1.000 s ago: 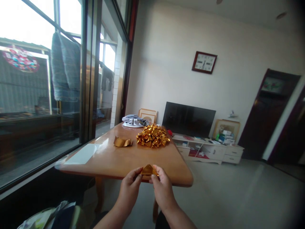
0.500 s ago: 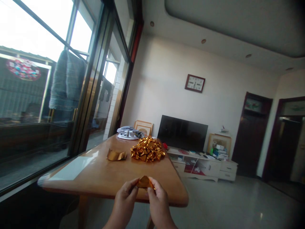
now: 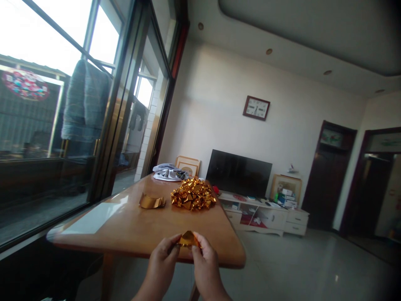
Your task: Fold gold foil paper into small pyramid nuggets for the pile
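- Just in front of the near table edge (image 3: 147, 246), being held between both hands: one gold foil piece (image 3: 188, 239), folded small.
- Gripping it from the left side, the left hand (image 3: 163, 261), fingers closed on the foil; gripping from the right side, the right hand (image 3: 205, 263), equally near.
- Lying left-to-right, its long axis, though hard to tell surely.
- Sitting farther away on the table: one heap of folded gold pieces (image 3: 193, 194), too many to count, and one stack of flat gold sheets (image 3: 151, 201) just beside, to its left.

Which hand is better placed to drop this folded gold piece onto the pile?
Probably the right hand: it pinches the folded gold piece and sits nearer the pile. The left hand also holds it, farther over.
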Demonstrator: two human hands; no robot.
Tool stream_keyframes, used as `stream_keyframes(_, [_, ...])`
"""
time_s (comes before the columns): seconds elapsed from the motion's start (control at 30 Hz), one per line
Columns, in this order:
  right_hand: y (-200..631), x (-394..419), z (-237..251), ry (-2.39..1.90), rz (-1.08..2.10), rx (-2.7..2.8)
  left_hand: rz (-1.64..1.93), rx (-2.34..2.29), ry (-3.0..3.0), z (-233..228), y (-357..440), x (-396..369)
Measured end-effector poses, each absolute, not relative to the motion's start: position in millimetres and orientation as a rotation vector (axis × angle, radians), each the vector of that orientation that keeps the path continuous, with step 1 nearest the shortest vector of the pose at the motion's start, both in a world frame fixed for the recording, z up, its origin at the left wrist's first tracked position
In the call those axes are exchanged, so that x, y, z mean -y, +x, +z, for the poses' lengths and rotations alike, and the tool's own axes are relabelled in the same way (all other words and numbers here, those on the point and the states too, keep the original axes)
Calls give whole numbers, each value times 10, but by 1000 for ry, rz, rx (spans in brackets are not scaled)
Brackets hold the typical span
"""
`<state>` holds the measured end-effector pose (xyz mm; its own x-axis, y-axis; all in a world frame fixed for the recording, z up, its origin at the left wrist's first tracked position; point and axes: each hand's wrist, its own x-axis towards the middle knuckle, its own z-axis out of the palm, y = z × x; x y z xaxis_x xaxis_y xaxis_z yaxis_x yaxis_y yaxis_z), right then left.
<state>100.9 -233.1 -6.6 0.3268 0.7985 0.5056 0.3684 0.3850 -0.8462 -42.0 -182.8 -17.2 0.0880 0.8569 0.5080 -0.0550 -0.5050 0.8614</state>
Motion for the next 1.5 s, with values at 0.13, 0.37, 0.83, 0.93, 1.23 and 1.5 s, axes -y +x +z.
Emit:
stream_keyframes(0.13, [1014, 2332, -76, -1202, 396, 1264, 1508, -797, 1582, -151, -424, 1838])
stream_keyframes(0.37, [1005, 2398, -62, -1179, 406, 1254, 1520, -842, 1529, -85, -412, 1904])
stream_keyframes(0.83, [1024, 2395, -115, -1242, 462, 1257, 1451, -873, 1581, -108, -398, 1973])
stream_keyframes(0.93, [1039, 2387, -132, -1253, 453, 1255, 1439, -865, 1578, -91, -402, 1980])
stream_keyframes(1.23, [1055, 2389, -138, -1269, 484, 1259, 1428, -887, 1686, -91, -426, 1990])
stream_keyframes(1.5, [1039, 2430, -112, -1307, 447, 1263, 1444, -903, 1607, -135, -433, 1937])
